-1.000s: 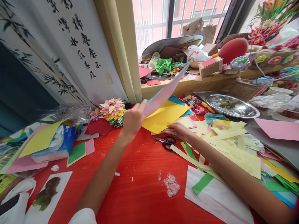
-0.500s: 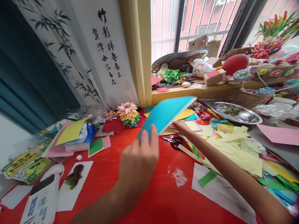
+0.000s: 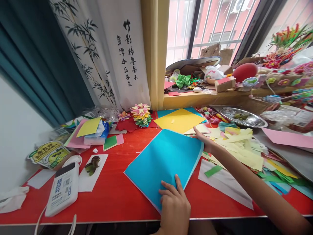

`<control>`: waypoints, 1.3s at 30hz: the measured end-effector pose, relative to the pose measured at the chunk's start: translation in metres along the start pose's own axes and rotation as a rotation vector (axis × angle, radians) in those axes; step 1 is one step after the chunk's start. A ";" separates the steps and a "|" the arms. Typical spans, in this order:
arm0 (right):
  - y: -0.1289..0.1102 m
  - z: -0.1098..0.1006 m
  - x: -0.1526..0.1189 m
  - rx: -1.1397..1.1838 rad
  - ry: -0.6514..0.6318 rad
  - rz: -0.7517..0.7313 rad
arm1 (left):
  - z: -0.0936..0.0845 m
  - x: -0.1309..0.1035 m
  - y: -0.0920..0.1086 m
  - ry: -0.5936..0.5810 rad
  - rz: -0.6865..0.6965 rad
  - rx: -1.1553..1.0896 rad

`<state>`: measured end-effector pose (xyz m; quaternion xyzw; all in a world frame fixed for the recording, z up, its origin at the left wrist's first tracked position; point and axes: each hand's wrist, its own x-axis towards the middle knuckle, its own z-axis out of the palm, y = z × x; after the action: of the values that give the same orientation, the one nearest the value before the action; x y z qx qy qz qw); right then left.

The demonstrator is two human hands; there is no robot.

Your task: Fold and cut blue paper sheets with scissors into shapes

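Blue paper sheet [image 3: 151,163], one, slightly bowed, over the red worktop [image 3: 110,199]. Left hand [image 3: 174,204]: fingers on its face. Right hand [image 3: 207,143]: at its right corner. Grip, either hand: cannot tell. Step, judged: positioning; next move calls for steadied corners.

A teal curtain [image 3: 31,65] hangs at left beside a bamboo-print hanging [image 3: 107,55]. A barred window [image 3: 215,29] is at right. A white device [image 3: 64,189] lies front left, a metal dish [image 3: 255,120] back right.
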<state>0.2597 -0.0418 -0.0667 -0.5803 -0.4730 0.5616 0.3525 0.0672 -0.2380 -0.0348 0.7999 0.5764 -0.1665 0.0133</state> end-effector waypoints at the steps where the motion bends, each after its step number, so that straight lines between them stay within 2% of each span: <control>1: 0.001 0.000 -0.005 -0.017 0.005 0.015 | -0.003 -0.002 0.005 -0.017 0.058 0.040; 4: -0.001 0.000 -0.024 -0.066 0.034 0.030 | -0.004 -0.012 0.006 -0.029 0.214 0.015; 6: -0.004 -0.002 -0.041 -0.069 0.059 -0.014 | 0.004 -0.020 -0.012 -0.043 0.232 -0.174; 7: -0.004 -0.003 -0.052 -0.057 0.065 -0.042 | 0.010 -0.024 -0.026 -0.015 0.199 -0.282; 8: -0.004 -0.005 -0.063 -0.040 0.069 -0.070 | 0.017 -0.027 -0.043 0.085 0.109 -0.369; 11: 0.001 -0.007 -0.096 0.044 0.098 -0.142 | 0.041 -0.036 -0.100 0.605 -0.335 -0.636; 12: 0.004 -0.006 -0.106 0.100 0.112 -0.168 | 0.047 -0.038 -0.115 0.697 -0.476 -0.779; 13: 0.007 -0.002 -0.114 0.179 0.129 -0.199 | 0.051 -0.039 -0.127 0.720 -0.526 -0.976; 14: 0.010 0.003 -0.122 0.259 0.144 -0.231 | 0.052 -0.040 -0.136 0.720 -0.499 -1.197; 16: 0.014 0.018 -0.132 0.393 0.156 -0.285 | 0.047 -0.040 -0.144 0.708 -0.416 -1.548; 18: 0.014 0.035 -0.139 0.458 0.136 -0.316 | 0.036 -0.040 -0.143 0.784 -0.388 -1.724; 21: 0.009 0.049 -0.140 0.464 0.095 -0.370 | 0.019 -0.041 -0.141 0.999 -0.420 -1.734; 24: 0.005 0.048 -0.135 0.337 0.085 -0.487 | 0.018 -0.038 -0.144 1.132 -0.363 -1.648; 27: 0.006 0.044 -0.128 0.197 0.089 -0.523 | 0.030 -0.031 -0.151 1.103 -0.274 -1.659; 30: 0.010 0.044 -0.123 0.169 0.130 -0.536 | 0.040 -0.024 -0.155 1.049 -0.265 -1.676; 35: 0.012 0.049 -0.118 0.143 0.097 -0.544 | 0.038 -0.018 -0.156 1.007 -0.178 -1.691; 37: 0.014 0.051 -0.118 0.117 0.034 -0.510 | 0.040 -0.017 -0.156 0.894 -0.190 -1.732; 39: 0.016 0.052 -0.121 0.087 -0.021 -0.461 | 0.045 -0.015 -0.159 0.751 -0.267 -1.750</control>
<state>0.2200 -0.1674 -0.0495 -0.4352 -0.5720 0.4922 0.4911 -0.0955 -0.2084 -0.0454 0.4353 0.5496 0.5896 0.4011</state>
